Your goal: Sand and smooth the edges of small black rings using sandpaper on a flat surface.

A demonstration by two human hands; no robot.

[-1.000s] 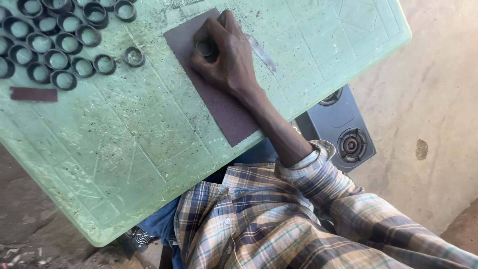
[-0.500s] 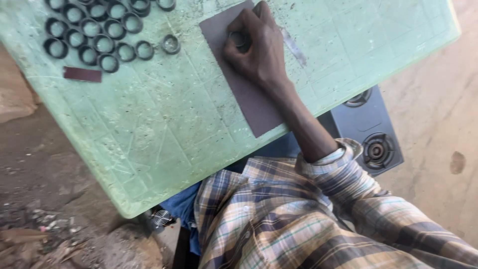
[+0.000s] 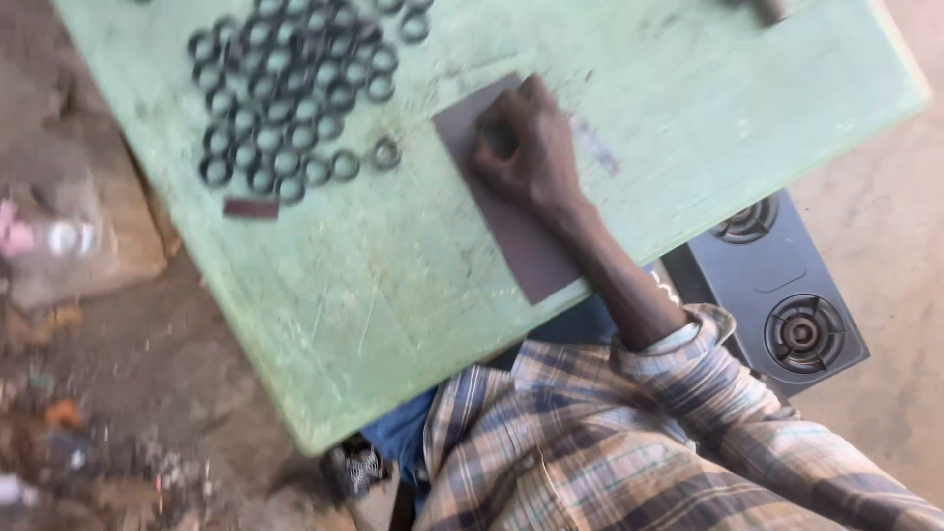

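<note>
My right hand (image 3: 526, 152) presses down on a dark brown abrasive sheet (image 3: 521, 246) that lies flat on a worn green table (image 3: 393, 295). The fingers are curled over a small dark ring (image 3: 501, 138), which they hold against the sheet. My forearm runs back to a plaid sleeve (image 3: 688, 393) at the lower right. My left hand is out of view.
Several dark rings (image 3: 285, 98) lie in rows on the table's far left, with one separate ring (image 3: 385, 152) beside them and a small brown strip (image 3: 250, 207) nearby. A black two-burner stove (image 3: 787, 305) sits on the floor under the table's right edge. Dirt and rubble lie at left.
The view has swung left, so more ground shows at left. My right hand stays pressed on the brown sheet with the ring under its fingers.
</note>
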